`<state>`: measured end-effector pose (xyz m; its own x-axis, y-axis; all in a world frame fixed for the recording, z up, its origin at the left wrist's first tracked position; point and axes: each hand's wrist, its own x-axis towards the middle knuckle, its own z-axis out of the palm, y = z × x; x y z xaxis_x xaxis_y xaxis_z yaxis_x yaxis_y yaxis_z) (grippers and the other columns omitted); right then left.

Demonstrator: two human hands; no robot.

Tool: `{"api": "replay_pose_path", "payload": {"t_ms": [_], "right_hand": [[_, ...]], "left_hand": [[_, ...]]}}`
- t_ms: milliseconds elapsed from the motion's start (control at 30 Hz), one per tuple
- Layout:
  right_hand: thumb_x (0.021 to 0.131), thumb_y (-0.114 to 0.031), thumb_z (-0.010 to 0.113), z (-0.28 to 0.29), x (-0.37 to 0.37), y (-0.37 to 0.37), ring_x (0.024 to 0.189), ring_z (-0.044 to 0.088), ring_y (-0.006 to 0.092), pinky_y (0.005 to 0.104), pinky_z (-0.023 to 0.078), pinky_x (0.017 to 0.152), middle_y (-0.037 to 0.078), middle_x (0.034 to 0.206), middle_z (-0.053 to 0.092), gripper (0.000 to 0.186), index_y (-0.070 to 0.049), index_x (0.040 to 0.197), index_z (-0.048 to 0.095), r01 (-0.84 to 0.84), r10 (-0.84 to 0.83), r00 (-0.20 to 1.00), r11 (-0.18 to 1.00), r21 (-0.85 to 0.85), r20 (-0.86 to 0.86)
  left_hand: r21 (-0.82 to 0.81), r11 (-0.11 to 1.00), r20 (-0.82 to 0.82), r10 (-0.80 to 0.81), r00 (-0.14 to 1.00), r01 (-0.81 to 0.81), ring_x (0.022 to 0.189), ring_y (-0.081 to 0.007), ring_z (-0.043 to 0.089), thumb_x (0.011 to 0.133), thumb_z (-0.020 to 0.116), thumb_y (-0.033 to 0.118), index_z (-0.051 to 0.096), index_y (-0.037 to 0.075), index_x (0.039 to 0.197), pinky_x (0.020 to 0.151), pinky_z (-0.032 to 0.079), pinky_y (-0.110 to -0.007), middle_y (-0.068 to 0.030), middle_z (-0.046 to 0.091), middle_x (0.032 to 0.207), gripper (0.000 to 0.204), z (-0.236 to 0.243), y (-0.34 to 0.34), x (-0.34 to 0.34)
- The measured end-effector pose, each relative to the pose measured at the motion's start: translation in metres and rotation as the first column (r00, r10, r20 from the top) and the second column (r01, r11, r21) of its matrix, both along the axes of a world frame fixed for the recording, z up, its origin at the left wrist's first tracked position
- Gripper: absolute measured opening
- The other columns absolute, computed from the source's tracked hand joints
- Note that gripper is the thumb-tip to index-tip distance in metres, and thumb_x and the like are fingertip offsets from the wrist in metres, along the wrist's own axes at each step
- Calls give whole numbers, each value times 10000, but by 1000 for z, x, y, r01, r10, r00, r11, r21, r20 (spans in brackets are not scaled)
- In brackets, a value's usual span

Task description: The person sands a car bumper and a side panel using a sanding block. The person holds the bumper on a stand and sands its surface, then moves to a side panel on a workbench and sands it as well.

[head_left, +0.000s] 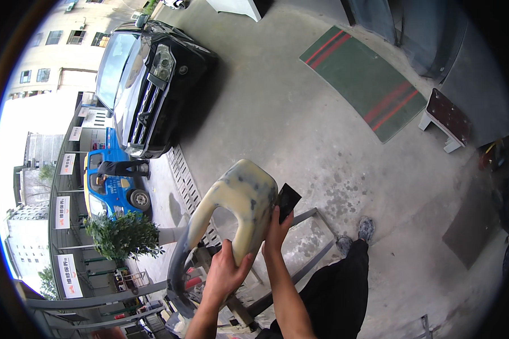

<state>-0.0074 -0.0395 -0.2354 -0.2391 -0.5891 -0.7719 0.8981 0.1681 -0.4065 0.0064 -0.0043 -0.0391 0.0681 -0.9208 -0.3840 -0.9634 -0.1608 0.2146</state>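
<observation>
A curved panel [243, 192] with a large opening, mottled cream filler with dark patches and a dark grey lower arm, sits on a metal stand [316, 226] in front of me. My left hand [227, 270] has its fingers on the panel's inner edge beside the opening, gripping it, with the thumb pointing along the cream surface. My right hand [276, 231] holds a flat black block [289, 202] against the panel's right side, fingers closed on it.
A black SUV [152, 96] stands upper left, with a blue vehicle [113, 189], a person in dark clothes [121, 168] and a leafy plant [121, 234] nearby. A green mat [362, 85], a low bench [447, 118] and a drain grate [189, 186] are on the concrete.
</observation>
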Motion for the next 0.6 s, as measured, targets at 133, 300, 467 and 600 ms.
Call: {"api": "replay_pose_path", "payload": {"t_ms": [133, 300, 467, 600], "right_hand": [[1030, -318, 610, 5, 6, 8, 1307, 476, 243, 361, 370, 1104, 149, 1468, 467, 709, -35, 1568, 244, 7, -3, 981, 1000, -22, 193], [1027, -359, 615, -10, 3, -10, 1293, 481, 231, 358, 380, 1095, 138, 1472, 459, 744, -35, 1574, 230, 58, -38, 958, 996, -62, 285], [1012, -450, 613, 12, 6, 10, 1221, 516, 221, 363, 434, 1025, 139, 1361, 516, 767, -17, 1544, 268, -14, -21, 916, 996, 86, 400], [1023, -443, 595, -8, -11, -22, 1136, 576, 216, 363, 464, 997, 118, 1305, 537, 649, -2, 1425, 341, -51, 90, 905, 993, -103, 417]], "left_hand": [[47, 993, 32, 107, 994, -109, 819, -506, 670, 887, 707, 324, 460, -48, 986, 702, 533, -514, -323, 658, 829, 458, 4, 3, -5], [42, 997, 53, 66, 996, -69, 835, -509, 666, 903, 716, 263, 439, -40, 994, 704, 530, -512, -315, 650, 834, 420, 4, -3, -9], [38, 998, 74, 56, 996, -59, 793, -527, 638, 901, 719, 284, 424, -29, 973, 686, 508, -527, -308, 619, 780, 436, 3, 2, -5], [69, 991, 91, 104, 990, -111, 824, -530, 637, 900, 724, 285, 415, -24, 972, 702, 506, -542, -309, 623, 794, 442, 2, -8, -7]]}}
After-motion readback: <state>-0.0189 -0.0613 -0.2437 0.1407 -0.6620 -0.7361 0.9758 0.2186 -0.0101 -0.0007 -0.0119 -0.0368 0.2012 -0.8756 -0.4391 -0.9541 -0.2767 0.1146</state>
